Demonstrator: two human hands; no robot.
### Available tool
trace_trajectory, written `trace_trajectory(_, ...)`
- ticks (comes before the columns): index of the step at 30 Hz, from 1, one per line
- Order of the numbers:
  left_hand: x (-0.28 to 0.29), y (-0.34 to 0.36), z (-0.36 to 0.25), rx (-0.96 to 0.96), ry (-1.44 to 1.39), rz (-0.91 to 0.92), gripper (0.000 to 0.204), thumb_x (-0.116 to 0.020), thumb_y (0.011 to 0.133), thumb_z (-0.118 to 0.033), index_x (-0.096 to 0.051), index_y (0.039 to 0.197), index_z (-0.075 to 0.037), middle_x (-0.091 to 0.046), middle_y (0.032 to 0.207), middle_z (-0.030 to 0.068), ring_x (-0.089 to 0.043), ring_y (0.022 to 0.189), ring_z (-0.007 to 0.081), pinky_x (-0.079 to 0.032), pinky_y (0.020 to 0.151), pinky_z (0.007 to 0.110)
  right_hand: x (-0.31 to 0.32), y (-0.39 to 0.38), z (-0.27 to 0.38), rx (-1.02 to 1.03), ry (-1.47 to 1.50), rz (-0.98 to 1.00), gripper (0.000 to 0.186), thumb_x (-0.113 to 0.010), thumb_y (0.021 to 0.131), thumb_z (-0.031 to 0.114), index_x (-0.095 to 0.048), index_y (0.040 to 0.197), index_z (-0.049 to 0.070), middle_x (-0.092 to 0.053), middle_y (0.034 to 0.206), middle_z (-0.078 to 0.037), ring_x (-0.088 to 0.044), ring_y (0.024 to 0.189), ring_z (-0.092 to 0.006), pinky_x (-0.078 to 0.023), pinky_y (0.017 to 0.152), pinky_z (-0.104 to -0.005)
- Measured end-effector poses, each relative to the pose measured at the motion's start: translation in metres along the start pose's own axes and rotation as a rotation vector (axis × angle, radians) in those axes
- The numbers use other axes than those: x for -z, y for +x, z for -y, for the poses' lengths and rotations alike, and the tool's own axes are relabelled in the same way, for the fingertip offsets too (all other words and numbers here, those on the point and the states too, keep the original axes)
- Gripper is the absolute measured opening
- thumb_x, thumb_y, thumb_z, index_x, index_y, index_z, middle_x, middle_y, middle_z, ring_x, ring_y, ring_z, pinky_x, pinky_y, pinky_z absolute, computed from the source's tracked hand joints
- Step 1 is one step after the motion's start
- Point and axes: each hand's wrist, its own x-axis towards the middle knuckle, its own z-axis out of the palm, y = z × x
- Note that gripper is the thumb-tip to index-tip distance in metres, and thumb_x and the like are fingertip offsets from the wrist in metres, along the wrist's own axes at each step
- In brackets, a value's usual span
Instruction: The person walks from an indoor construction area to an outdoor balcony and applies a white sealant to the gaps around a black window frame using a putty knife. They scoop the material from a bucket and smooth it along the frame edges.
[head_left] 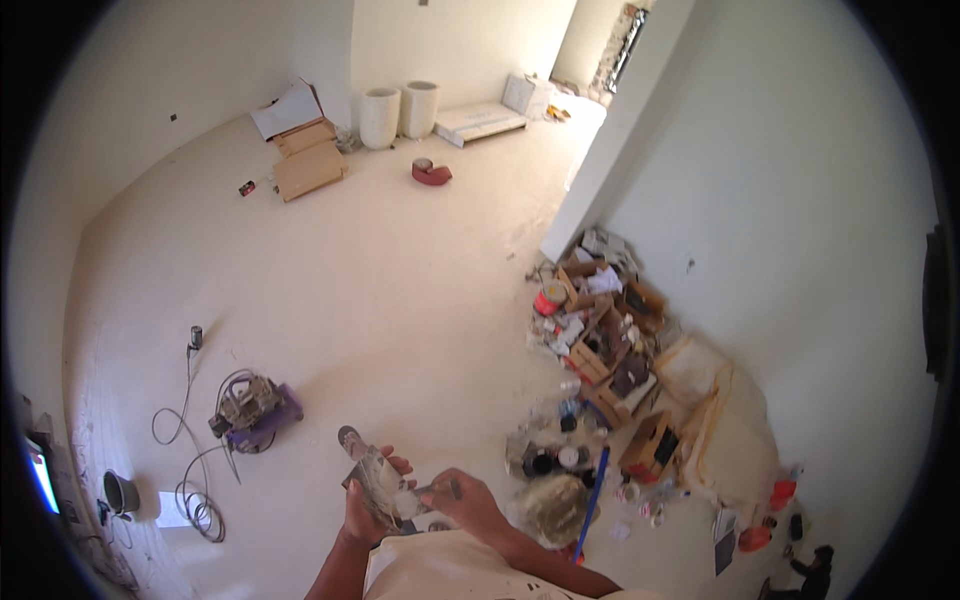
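Trowel (374,480) gripped in half-curled left hand (362,516); right hand (474,504) clenched round small tool (456,489)

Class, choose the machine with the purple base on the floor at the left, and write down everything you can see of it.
The machine is compact, with a grey-brown, dusty-looking, metal-like body set on a purple base. It stands on the pale floor, left of and beyond the person's hands, and neither touches it. Dark hoses or cables curl around it and loop across the floor; their exact connections are too small to trace. Whether it is running cannot be told.
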Motion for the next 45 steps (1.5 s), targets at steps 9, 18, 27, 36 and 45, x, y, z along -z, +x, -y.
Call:
trace_trajectory(9, 0.094, 0.194, -0.137, 0.016, -0.081, 0.033, 0.088, -0.053, 0.083, -0.067, -0.034, 0.141, -0.003, -0.053, 0.124, 0.0117, -0.051, 0.118, 0.0244, -0.044, 0.098, 0.043, -0.051, 0.212, 0.104, -0.071, 0.235, 0.051, 0.016, -0.062, 0.092, 0.011, -0.051, 0.098, 0.001, -0.059, 0.090, -0.008, -0.060, 0.082, -0.0129, -0.056, 0.073, -0.0292)
trace_trajectory(18, 0.179, 0.376, -0.243, 0.031, -0.076, -0.074, 0.084, -0.056, 0.084, -0.063, -0.034, 0.141, -0.005, -0.052, 0.126, 0.0115, -0.049, 0.120, 0.0234, -0.043, 0.099, 0.045, -0.072, 0.412, 0.182, -0.130, 0.296, -0.065, 0.029, -0.054, 0.097, 0.013, -0.053, 0.122, -0.001, -0.058, 0.099, -0.007, -0.059, 0.092, -0.0144, -0.057, 0.081, -0.0326)
trace_trajectory(27, 0.250, 0.573, -0.338, -0.006, 0.006, -0.138, 0.086, -0.053, 0.083, -0.067, -0.033, 0.142, -0.008, -0.051, 0.128, 0.0100, -0.049, 0.119, 0.0229, -0.044, 0.096, 0.044, -0.102, 0.678, 0.289, -0.064, 0.163, 0.048, 0.036, -0.054, 0.098, 0.021, -0.054, 0.125, -0.002, -0.061, 0.110, -0.010, -0.060, 0.097, -0.0143, -0.055, 0.083, -0.0283)
trace_trajectory(36, 0.345, 0.744, -0.461, -0.261, -0.082, -0.282, 0.072, -0.045, 0.089, -0.065, -0.042, 0.134, -0.009, -0.055, 0.116, 0.0052, -0.052, 0.108, 0.0192, -0.045, 0.091, 0.042, -0.198, 0.906, 0.466, 0.121, -0.201, 0.368, 0.034, -0.056, 0.096, 0.022, -0.059, 0.122, 0.001, -0.066, 0.097, -0.012, -0.061, 0.086, -0.0126, -0.051, 0.073, -0.0264)
trace_trajectory(45, 0.449, 0.918, -0.591, -0.123, -0.040, -0.234, 0.071, -0.047, 0.089, -0.064, -0.044, 0.130, -0.006, -0.056, 0.108, 0.0049, -0.054, 0.100, 0.0179, -0.048, 0.086, 0.038, -0.288, 1.056, 0.493, -0.006, 0.078, 0.217, 0.034, -0.053, 0.096, 0.021, -0.058, 0.122, -0.001, -0.059, 0.083, -0.005, -0.052, 0.067, -0.0102, -0.044, 0.056, -0.0248)
